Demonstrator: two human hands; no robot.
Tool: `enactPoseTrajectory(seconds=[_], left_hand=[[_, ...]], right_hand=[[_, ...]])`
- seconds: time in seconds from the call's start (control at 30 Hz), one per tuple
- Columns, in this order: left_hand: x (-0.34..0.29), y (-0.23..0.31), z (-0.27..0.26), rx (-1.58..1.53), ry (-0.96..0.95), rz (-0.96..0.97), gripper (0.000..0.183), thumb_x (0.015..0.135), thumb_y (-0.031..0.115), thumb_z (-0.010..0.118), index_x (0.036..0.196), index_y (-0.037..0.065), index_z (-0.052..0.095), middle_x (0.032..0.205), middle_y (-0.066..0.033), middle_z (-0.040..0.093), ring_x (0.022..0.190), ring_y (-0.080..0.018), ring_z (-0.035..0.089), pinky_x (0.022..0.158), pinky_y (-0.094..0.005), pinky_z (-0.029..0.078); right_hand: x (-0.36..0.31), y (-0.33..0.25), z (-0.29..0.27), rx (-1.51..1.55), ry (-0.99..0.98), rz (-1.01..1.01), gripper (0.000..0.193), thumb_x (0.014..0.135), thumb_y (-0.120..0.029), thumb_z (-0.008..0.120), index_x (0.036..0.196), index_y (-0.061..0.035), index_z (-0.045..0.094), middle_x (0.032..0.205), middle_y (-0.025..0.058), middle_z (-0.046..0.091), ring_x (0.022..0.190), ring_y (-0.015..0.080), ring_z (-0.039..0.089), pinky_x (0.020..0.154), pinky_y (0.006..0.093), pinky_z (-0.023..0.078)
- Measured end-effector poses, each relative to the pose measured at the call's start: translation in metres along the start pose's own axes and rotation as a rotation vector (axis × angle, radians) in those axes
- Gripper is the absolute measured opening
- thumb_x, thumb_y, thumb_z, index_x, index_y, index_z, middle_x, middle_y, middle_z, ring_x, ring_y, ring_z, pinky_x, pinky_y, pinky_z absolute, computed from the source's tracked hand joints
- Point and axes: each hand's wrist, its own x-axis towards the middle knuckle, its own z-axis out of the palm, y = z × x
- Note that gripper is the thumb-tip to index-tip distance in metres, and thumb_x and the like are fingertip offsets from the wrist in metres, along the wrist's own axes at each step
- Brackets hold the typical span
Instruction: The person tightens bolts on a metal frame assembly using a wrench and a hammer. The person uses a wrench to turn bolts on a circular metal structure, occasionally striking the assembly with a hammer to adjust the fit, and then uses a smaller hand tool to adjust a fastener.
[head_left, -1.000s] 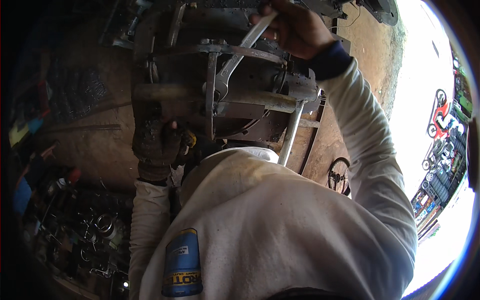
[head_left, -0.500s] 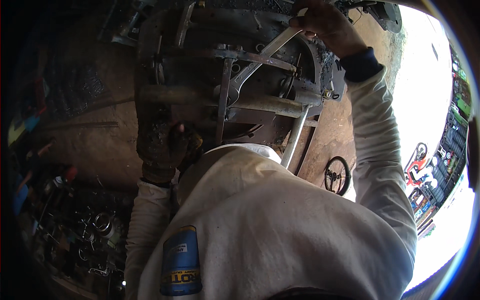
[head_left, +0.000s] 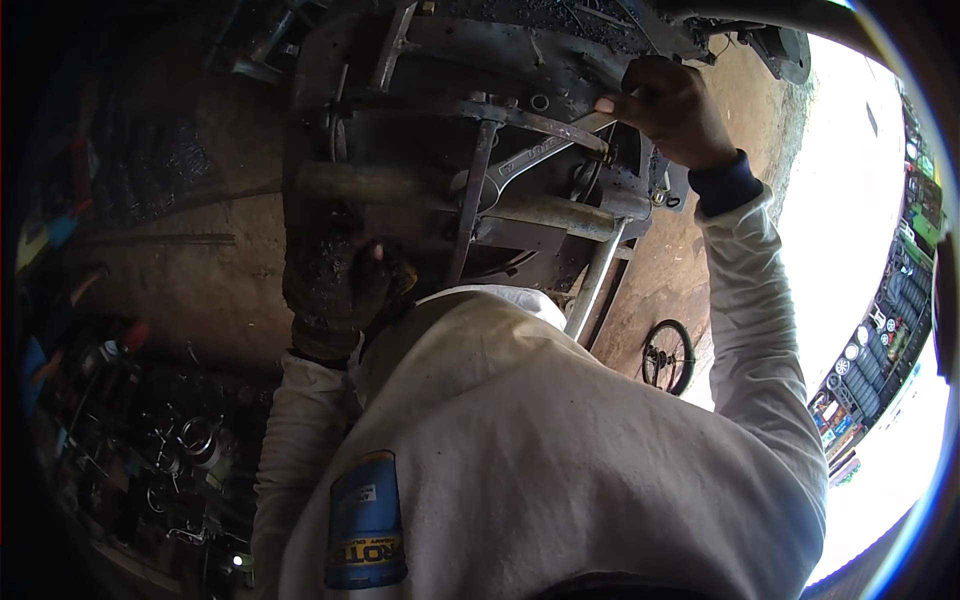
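My right hand [head_left: 672, 112] is closed around the far end of a large metal wrench [head_left: 540, 153], its thumb lying along the handle. The wrench slants down to the left, and its lower head lies by a thick pipe [head_left: 545, 210] of a dark metal frame, beside an upright bar [head_left: 472, 195]. A curved crossbar [head_left: 545, 123] runs close to its handle. In deep shadow at the frame's near left, my left hand [head_left: 372, 285] has its thumb raised and its fingers curled. Something yellowish shows beside it; what it grips is too dark to make out.
A small spoked wheel [head_left: 668, 357] stands on the brown ground to the right. Metal parts and tools [head_left: 200, 440] crowd the dark lower left. A pale strut [head_left: 595, 280] slopes down from the frame. Racked goods [head_left: 865, 345] line the bright far right.
My right hand has come down toward me and slightly right, lowering the wrench's held end, so the wrench lies flatter. My left hand stays at the frame's near left. The view has shifted a little.
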Motion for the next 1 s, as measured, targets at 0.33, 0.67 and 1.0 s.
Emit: enactPoseTrajectory(seconds=[0.33, 0.67, 1.0], left_hand=[[-0.001, -0.002, -0.002, -0.112, 0.004, -0.002, 0.025, 0.079, 0.016, 0.075, 0.102, 0.013, 0.069, 0.098, -0.0103, 0.067, 0.088, -0.03, 0.067, 0.074, -0.0408, 0.055], [0.003, 0.003, -0.002, -0.252, 0.015, 0.016, 0.043, 0.078, 0.008, 0.077, 0.118, 0.014, 0.064, 0.099, -0.0075, 0.064, 0.085, -0.0242, 0.066, 0.069, -0.0359, 0.055], [0.003, -0.002, -0.002, -0.059, 0.057, 0.066, 0.022, 0.088, 0.021, 0.071, 0.102, 0.005, 0.067, 0.108, -0.0143, 0.068, 0.086, -0.0301, 0.067, 0.073, -0.0384, 0.054]], right_hand=[[0.094, 0.035, -0.002, -0.031, -0.169, 0.314, 0.03, 0.079, -0.033, 0.079, 0.068, -0.0052, 0.072, 0.063, 0.009, 0.063, 0.056, 0.0196, 0.06, 0.053, 0.0362, 0.047], [0.164, 0.046, 0.027, 0.43, -0.354, 0.43, 0.017, 0.076, -0.025, 0.076, 0.07, -0.0087, 0.073, 0.059, 0.0048, 0.06, 0.055, 0.0142, 0.054, 0.052, 0.0353, 0.043], [0.199, 0.032, 0.038, 0.329, -0.419, 0.205, 0.026, 0.079, -0.028, 0.07, 0.062, -0.0086, 0.064, 0.056, 0.0071, 0.055, 0.053, 0.0173, 0.05, 0.053, 0.0403, 0.042]])
